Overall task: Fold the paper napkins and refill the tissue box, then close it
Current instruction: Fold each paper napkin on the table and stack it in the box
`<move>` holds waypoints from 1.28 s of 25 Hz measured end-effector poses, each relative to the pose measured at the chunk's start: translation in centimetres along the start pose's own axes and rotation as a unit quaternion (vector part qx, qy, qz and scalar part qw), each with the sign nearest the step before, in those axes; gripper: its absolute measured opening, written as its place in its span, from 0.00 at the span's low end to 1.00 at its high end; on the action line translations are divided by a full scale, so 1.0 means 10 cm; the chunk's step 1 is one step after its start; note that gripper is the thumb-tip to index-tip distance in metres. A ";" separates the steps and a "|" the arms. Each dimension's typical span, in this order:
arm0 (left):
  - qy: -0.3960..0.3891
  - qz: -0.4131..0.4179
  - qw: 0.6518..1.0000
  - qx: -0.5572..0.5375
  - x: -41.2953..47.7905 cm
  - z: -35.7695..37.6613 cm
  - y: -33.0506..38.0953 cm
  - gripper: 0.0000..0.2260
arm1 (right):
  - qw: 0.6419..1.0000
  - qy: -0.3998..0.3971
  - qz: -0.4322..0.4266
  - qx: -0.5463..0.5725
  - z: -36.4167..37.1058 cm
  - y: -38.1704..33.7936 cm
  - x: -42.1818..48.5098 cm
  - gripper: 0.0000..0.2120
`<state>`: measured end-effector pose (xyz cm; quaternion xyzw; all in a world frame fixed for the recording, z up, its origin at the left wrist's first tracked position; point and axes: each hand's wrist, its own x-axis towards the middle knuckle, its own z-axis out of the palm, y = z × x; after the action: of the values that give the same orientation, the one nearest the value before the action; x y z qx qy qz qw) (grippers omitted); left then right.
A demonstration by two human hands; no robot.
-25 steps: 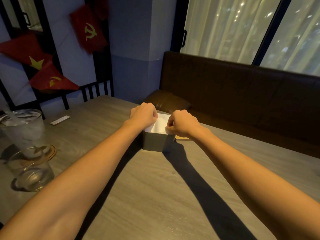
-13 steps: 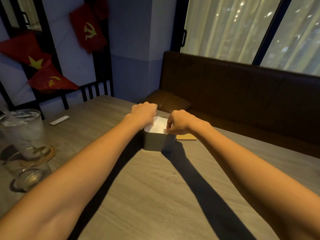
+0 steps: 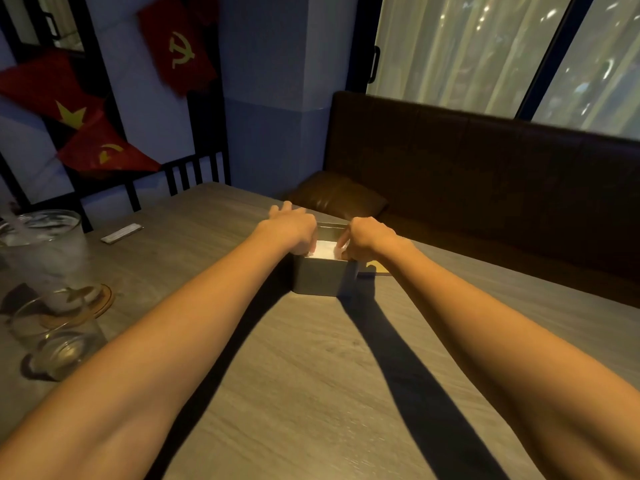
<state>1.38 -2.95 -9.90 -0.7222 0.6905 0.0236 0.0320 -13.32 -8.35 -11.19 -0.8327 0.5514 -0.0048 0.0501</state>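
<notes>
Way off to the left of the tissue box (image 3: pixel 320 280), a tall iced glass (image 3: pixel 45 244) and a short glass (image 3: pixel 59 348) sit by a coaster (image 3: pixel 102 299), well apart from the box. My guess is that keeps drips away from the paper. A small flat packet (image 3: pixel 122 233) lies between them and the box, toward the far side.

Next over, the left hand (image 3: pixel 292 230) is draped across the box's left rim, palm down, fingers reaching past the far-left corner. Its grip is hidden under the hand, so I can't tell if it's pinching anything or just pressing flat.

The box stands open-topped on the surface (image 3: pixel 311 375), and the napkins (image 3: pixel 323 252) are inside it, a white stack showing just below the rim between the two hands.

On the box's right rim, the right hand (image 3: pixel 369 237) has its fingers curled down with the tips at the stack's right edge. Pinch or push, can't tell from here either.

Coming in from opposite sides makes sense to me: squash the stack level so it sits under the rim.

Just right of the box lies a flat tan piece (image 3: pixel 381 269), probably the lid, parked within easy reach since closing isn't done yet.
</notes>
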 end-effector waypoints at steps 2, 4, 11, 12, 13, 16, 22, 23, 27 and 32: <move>-0.042 -0.016 0.999 0.029 0.02 -0.04 0.04 0.19 | 1.000 -0.013 0.011 -0.008 -0.02 -0.03 0.02 0.14; -0.059 -0.029 0.996 0.052 0.03 -0.06 0.09 0.21 | 1.000 -0.019 0.013 -0.019 -0.02 -0.07 0.05 0.14; -0.094 -0.051 0.992 0.072 0.05 -0.05 0.12 0.23 | 0.995 -0.084 0.042 0.024 0.03 -0.01 0.14 0.14; -0.101 -0.052 0.992 0.062 0.04 -0.06 0.12 0.22 | 0.995 -0.092 0.041 0.028 0.02 -0.01 0.13 0.15; -0.109 -0.050 0.992 0.049 0.04 -0.06 0.11 0.21 | 0.994 -0.097 0.038 0.034 0.02 0.00 0.11 0.15; -0.121 -0.040 0.992 -0.003 -0.04 -0.07 0.13 0.17 | 0.994 -0.085 0.019 0.062 -0.03 0.01 -0.01 0.15; 0.076 0.047 0.991 -0.097 -0.43 -0.26 0.41 0.21 | 0.989 0.064 -0.026 0.132 -0.43 0.17 -0.59 0.18; 0.106 0.075 0.985 -0.117 -0.51 -0.31 0.52 0.20 | 0.987 0.073 -0.025 0.140 -0.50 0.21 -0.70 0.16; 0.147 0.140 0.971 -0.129 -0.87 -0.36 1.14 0.20 | 0.985 0.106 -0.011 0.136 -0.65 0.50 -1.27 0.09; 0.144 0.190 0.960 -0.148 -1.24 -0.15 1.96 0.18 | 0.985 0.125 0.045 0.110 -0.53 1.14 -2.11 0.12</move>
<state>-18.78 8.40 -7.66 -0.5699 0.8013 0.0267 -0.1803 -32.34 6.24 -5.96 -0.7896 0.5860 -0.1673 0.0725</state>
